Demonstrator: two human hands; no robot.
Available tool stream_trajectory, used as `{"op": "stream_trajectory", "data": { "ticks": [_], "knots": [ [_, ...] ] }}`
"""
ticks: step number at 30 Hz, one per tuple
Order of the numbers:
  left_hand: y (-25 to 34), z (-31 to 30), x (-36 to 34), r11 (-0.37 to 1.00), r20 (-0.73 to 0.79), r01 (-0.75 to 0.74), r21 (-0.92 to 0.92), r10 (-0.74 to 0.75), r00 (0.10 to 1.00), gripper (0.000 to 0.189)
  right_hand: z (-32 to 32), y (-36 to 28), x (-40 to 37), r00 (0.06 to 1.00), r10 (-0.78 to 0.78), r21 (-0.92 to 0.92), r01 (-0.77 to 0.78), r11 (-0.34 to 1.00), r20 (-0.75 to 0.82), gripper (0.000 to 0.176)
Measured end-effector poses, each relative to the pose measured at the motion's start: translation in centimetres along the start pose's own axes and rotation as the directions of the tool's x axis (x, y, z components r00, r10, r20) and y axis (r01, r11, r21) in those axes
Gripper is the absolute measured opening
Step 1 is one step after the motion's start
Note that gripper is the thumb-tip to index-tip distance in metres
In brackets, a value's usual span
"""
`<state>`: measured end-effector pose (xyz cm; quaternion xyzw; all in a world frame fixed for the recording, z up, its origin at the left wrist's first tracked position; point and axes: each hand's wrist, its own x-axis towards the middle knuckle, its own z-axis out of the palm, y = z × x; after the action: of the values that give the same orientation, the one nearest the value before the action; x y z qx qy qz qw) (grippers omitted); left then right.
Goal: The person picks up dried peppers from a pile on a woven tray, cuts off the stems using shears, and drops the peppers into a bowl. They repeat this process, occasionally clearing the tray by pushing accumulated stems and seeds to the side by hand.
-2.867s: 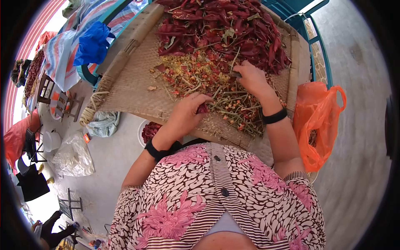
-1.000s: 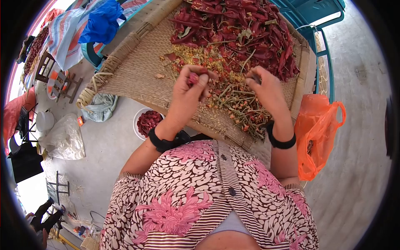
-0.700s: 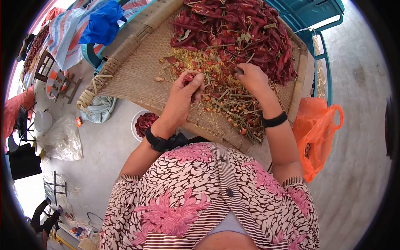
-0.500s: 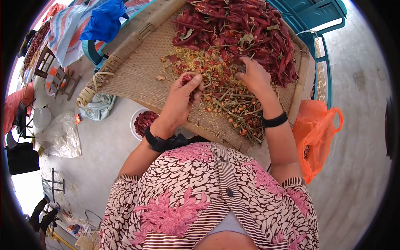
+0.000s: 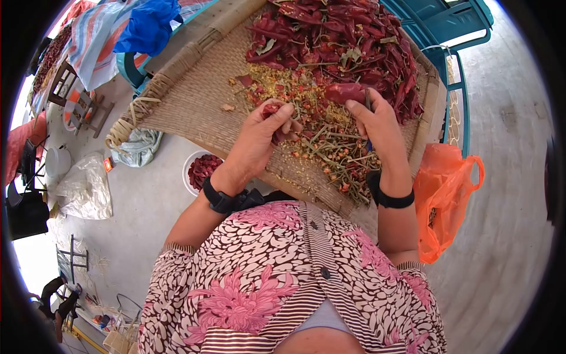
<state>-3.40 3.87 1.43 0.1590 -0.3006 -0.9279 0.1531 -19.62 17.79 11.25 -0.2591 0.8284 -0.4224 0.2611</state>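
Observation:
My right hand point(image 5: 378, 121) pinches a dried red chili pepper point(image 5: 345, 92) over the woven tray point(image 5: 188, 94). Something thin and dark shows by its fingers, with a bit of blue below the palm; I cannot make out what it is. My left hand point(image 5: 259, 134) is closed around pieces of dried red chili point(image 5: 271, 110), partly hidden by the fingers. A large heap of dried red chilies point(image 5: 330, 35) covers the tray's far side. Between and below my hands lie yellow seeds point(image 5: 268, 82) and loose stems point(image 5: 348, 165).
A white bowl of red chili pieces point(image 5: 203, 171) stands on the floor below the tray's left edge. An orange plastic bag point(image 5: 445, 200) hangs at the right, near a teal metal chair point(image 5: 457, 76). A blue bag point(image 5: 146, 29) sits at upper left.
My right hand has taken up a chili from the heap's near edge and drawn back slightly toward me. My left hand stays nearly in place, still holding chili pieces.

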Motion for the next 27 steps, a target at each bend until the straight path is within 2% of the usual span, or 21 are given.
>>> {"op": "stream_trajectory", "data": {
  "ticks": [4, 7, 8, 11, 13, 15, 17, 20, 21, 23, 24, 27],
  "knots": [
    [-0.3, 0.9, 0.1, 0.991, 0.021, -0.061, 0.115, 0.059, 0.998, 0.016, 1.2, 0.1, -1.5, 0.992, 0.006, 0.109, -0.02, 0.994, 0.13, 0.025],
    [-0.5, 0.9, 0.2, 0.977, 0.032, -0.082, 0.197, 0.077, 0.996, 0.02, 2.4, 0.3, -2.1, 0.991, -0.014, 0.097, 0.002, 0.995, 0.13, 0.028],
    [-0.5, 1.0, 0.1, 0.972, 0.039, -0.072, 0.225, 0.064, 0.997, 0.021, 2.6, 0.2, -2.3, 0.989, 0.032, 0.02, -0.035, 0.999, 0.142, 0.03],
    [-0.5, 1.7, -0.2, 0.967, 0.028, -0.042, 0.251, 0.036, 0.999, 0.023, 3.4, 1.2, -2.5, 0.978, -0.099, 0.054, 0.091, 0.994, 0.182, 0.03],
    [-0.4, 1.7, -0.1, 0.975, 0.006, -0.015, 0.223, 0.014, 1.0, 0.022, 2.1, 0.7, -2.5, 0.979, -0.053, -0.018, 0.057, 0.998, 0.198, 0.027],
    [-0.1, 0.7, 0.2, 0.985, -0.014, 0.02, 0.17, -0.018, 1.0, 0.02, -0.7, 1.7, -1.0, 0.981, -0.133, -0.275, 0.169, 0.947, 0.142, 0.026],
    [-0.7, -0.7, 0.7, 0.998, 0.014, 0.069, 0.014, -0.069, 0.998, 0.02, -3.3, 3.5, 1.4, 0.999, -0.045, -0.514, 0.032, 0.857, -0.012, 0.023],
    [-0.5, -0.9, 0.9, 0.975, 0.068, 0.143, -0.169, -0.133, 0.989, 0.023, -4.8, 5.8, 4.4, 0.996, -0.022, -0.677, -0.046, 0.734, -0.091, 0.024],
    [-0.4, -0.8, 0.9, 0.961, 0.085, 0.167, -0.218, -0.152, 0.985, 0.025, -4.8, 6.9, 5.6, 0.998, -0.006, -0.68, -0.038, 0.732, -0.063, 0.025],
    [-0.5, -0.9, 1.0, 0.967, 0.042, 0.159, -0.198, -0.154, 0.987, 0.027, -4.4, 8.8, 7.2, 1.0, 0.028, -0.683, -0.025, 0.73, -0.006, 0.027],
    [-0.6, -0.9, 1.1, 0.97, 0.019, 0.153, -0.188, -0.152, 0.988, 0.028, -3.6, 7.5, 7.2, 0.987, 0.162, -0.722, -0.126, 0.681, -0.02, 0.033],
    [-0.2, 0.0, 0.9, 0.972, -0.088, 0.2, -0.12, -0.211, 0.974, 0.03, -2.2, 7.1, 6.9, 0.993, 0.111, -0.748, -0.109, 0.655, -0.047, 0.037]
  ]
}}
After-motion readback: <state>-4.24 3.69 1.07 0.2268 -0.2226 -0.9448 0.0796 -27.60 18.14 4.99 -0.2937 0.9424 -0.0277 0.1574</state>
